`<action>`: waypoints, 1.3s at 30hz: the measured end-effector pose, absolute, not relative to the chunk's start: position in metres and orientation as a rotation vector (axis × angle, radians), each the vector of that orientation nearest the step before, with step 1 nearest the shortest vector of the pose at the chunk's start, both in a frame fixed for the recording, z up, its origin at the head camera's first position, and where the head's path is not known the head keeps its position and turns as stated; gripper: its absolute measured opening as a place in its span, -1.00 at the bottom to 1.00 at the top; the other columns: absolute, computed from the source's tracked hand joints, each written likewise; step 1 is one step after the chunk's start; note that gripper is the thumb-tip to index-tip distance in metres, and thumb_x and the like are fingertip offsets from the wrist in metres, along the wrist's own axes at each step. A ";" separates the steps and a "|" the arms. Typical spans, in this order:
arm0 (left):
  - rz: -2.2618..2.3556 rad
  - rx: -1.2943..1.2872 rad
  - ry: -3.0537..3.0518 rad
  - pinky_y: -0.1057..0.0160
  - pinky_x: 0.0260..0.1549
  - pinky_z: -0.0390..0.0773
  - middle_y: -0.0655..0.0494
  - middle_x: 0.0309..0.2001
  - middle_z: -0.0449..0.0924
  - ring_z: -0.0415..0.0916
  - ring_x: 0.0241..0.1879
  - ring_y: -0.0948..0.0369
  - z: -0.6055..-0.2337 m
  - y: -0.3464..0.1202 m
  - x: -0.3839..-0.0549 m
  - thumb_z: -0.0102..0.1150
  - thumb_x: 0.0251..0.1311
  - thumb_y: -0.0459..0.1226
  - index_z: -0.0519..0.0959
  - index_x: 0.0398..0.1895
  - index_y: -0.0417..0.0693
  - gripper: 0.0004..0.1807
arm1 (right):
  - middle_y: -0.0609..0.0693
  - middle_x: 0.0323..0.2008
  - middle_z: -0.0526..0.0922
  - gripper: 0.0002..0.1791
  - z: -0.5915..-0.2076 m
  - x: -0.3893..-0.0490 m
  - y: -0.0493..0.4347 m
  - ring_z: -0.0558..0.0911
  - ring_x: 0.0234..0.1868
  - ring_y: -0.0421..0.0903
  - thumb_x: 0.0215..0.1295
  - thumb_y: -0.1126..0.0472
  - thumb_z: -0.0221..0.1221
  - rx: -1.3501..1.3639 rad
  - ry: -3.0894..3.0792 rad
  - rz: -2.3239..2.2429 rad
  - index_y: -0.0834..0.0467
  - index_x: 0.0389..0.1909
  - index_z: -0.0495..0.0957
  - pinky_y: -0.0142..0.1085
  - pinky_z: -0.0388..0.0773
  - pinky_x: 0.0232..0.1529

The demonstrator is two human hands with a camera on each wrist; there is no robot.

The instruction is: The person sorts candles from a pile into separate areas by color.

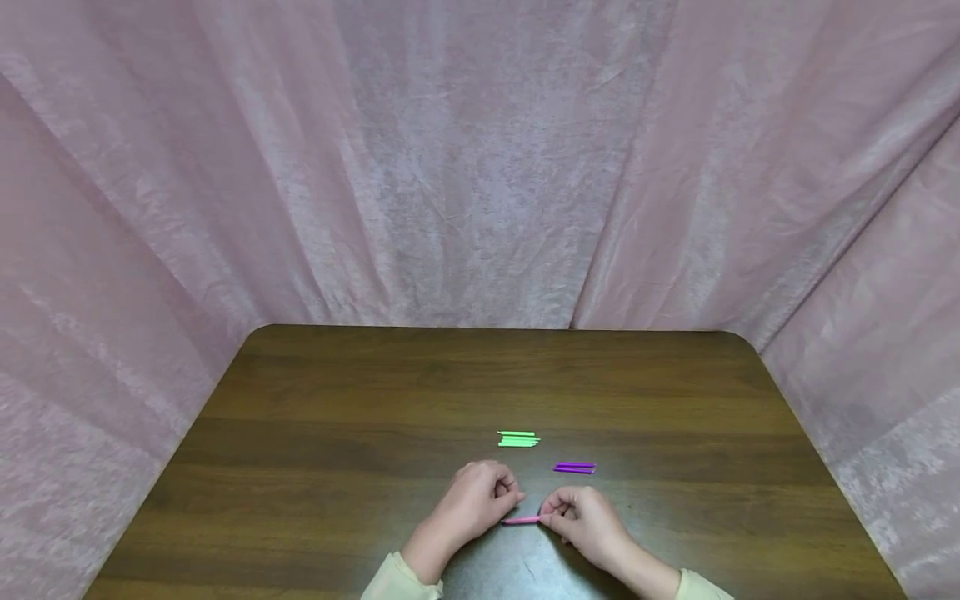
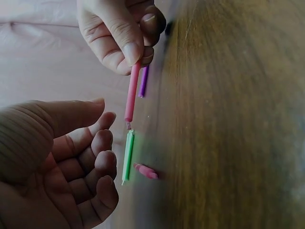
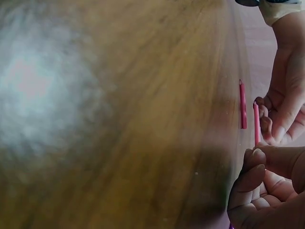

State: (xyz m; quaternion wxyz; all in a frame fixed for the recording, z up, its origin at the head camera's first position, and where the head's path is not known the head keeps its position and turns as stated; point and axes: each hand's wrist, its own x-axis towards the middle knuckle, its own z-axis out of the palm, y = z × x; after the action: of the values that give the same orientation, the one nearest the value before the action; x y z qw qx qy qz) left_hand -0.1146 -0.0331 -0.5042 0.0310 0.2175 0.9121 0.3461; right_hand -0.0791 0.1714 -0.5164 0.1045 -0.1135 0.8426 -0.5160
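Note:
Between the thumb and fingers of my right hand is the end of a thin pink candle. Its wick end points toward my left hand, whose fingers are loosely bent and hold nothing. In the left wrist view, this candle hangs from the pinching right fingers with the wick downward, and the left hand is beside it, thumb and fingers apart. A second pink candle lies on the table near the left hand; in the head view it is hidden.
Several green candles lie side by side on the brown wooden table, beyond the hands. To their right and closer in are two purple candles. Pink curtains hang behind the table and along both its sides.

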 end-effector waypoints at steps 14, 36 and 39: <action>1.086 0.640 2.830 0.42 -0.49 0.31 0.40 -0.58 0.36 0.28 -0.56 0.48 -0.504 -0.047 -0.107 0.40 0.04 -0.22 0.54 -0.61 0.15 -0.79 | -0.05 -0.58 0.57 -0.94 -0.516 -0.089 0.167 0.44 -0.67 -0.32 0.15 0.37 0.30 -0.290 2.458 -1.559 0.27 -0.44 0.60 -0.44 0.38 -0.66; 1.092 0.624 2.831 0.42 -0.45 0.30 0.42 -0.57 0.36 0.28 -0.54 0.49 -0.509 -0.056 -0.092 0.41 0.04 -0.23 0.56 -0.58 0.15 -0.81 | 0.00 -0.63 0.56 -0.95 -0.512 -0.104 0.147 0.45 -0.67 -0.29 0.15 0.40 0.30 -0.251 2.495 -1.570 0.29 -0.44 0.60 -0.43 0.40 -0.65; 1.094 0.634 2.850 0.43 -0.47 0.30 0.42 -0.58 0.37 0.27 -0.55 0.50 -0.509 -0.057 -0.090 0.41 0.03 -0.23 0.56 -0.59 0.15 -0.80 | -0.02 -0.63 0.57 -0.94 -0.512 -0.106 0.142 0.45 -0.68 -0.29 0.14 0.40 0.30 -0.256 2.500 -1.573 0.28 -0.45 0.60 -0.42 0.40 -0.66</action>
State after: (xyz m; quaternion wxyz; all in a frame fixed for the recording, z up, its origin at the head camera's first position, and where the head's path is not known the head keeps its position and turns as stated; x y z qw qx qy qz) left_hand -0.0895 -0.0566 -0.5092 0.0117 0.2032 0.9140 0.3509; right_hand -0.1060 0.1416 -0.5124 0.0885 -0.0861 0.8399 -0.5284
